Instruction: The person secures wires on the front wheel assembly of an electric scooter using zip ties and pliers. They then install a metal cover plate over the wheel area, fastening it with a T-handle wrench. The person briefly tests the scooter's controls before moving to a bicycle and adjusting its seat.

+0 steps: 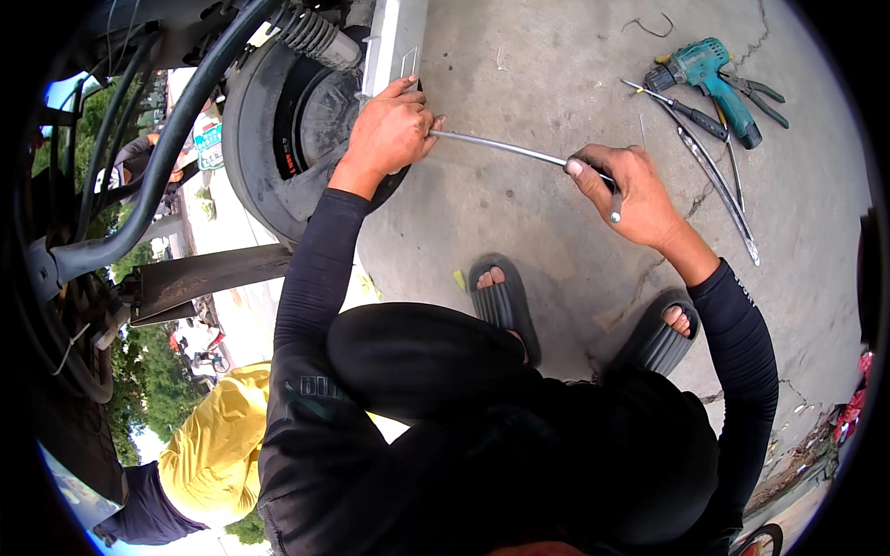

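A long thin steel wrench (505, 146) with a short cross-handle at one end spans the gap between my two hands. My right hand (635, 190) is closed round the handle end, thumb along the shaft. At the other end, my left hand (389, 130) is closed on the shaft, beside a wheel with a black tyre (246, 153) and dark hub (324, 116). The tip of the wrench is hidden behind my left fingers. Just above that hand stands a pale grey metal bar (397, 46), which the fingers seem to reach.
On the concrete at the right lie a teal cordless drill (705, 69), pliers (756, 88), a screwdriver (700, 120) and long metal levers (718, 190). A coil spring (311, 35) and dark frame tube (167, 167) rise at the left. A person in yellow (218, 445) is lower left.
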Available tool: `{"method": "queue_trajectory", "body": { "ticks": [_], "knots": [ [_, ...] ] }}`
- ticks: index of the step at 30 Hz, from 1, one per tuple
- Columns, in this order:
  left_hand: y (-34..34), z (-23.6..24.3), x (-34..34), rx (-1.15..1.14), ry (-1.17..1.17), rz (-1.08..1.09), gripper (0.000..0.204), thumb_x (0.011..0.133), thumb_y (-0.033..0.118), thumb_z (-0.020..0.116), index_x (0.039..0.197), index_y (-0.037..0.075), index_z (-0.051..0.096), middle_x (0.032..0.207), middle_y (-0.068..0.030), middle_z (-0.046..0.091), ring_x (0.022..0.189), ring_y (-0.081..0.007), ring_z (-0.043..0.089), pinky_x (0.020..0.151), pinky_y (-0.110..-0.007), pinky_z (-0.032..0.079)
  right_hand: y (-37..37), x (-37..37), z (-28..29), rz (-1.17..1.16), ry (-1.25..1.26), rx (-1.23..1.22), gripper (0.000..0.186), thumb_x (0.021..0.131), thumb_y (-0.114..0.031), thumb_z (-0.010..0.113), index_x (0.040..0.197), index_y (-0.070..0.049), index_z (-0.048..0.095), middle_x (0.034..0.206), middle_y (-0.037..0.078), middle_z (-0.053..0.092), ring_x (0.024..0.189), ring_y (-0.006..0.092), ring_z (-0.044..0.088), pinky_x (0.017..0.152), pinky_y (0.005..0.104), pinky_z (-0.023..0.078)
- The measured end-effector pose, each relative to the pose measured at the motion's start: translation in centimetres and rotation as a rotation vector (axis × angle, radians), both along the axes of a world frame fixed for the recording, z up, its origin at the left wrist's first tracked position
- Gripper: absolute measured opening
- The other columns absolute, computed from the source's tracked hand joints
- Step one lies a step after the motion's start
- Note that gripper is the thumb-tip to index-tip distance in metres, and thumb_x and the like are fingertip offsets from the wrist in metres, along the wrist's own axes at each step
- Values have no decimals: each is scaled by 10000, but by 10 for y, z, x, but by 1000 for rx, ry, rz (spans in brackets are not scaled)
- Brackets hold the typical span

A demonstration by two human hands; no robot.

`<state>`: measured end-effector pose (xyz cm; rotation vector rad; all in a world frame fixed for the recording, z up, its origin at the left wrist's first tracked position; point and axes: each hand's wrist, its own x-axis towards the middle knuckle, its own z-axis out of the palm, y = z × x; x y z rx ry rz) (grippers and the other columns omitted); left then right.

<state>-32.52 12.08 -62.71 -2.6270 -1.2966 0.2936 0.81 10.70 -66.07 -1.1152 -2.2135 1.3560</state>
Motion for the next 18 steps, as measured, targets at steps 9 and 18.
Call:
{"method": "queue_trajectory", "body": {
  "ticks": [9,18],
  "knots": [
    [0,1,2,27,9,10,292,870,217,642,636,49,689,769,-99,691,813,-203,670,1024,-354,441,-11,-3,5,-119,217,101,289,932,-273,586,960,1,671,672,180,607,637,309,618,631,393,477],
    [-1,-7,6,93,-23,26,271,839,163,645,595,48,668,646,-76,659,844,-175,666,1029,-362,431,-8,-6,-14,-78,214,5,215,909,-153,536,992,9,650,671,165,598,593,284,598,632,378,475]
  ]
}}
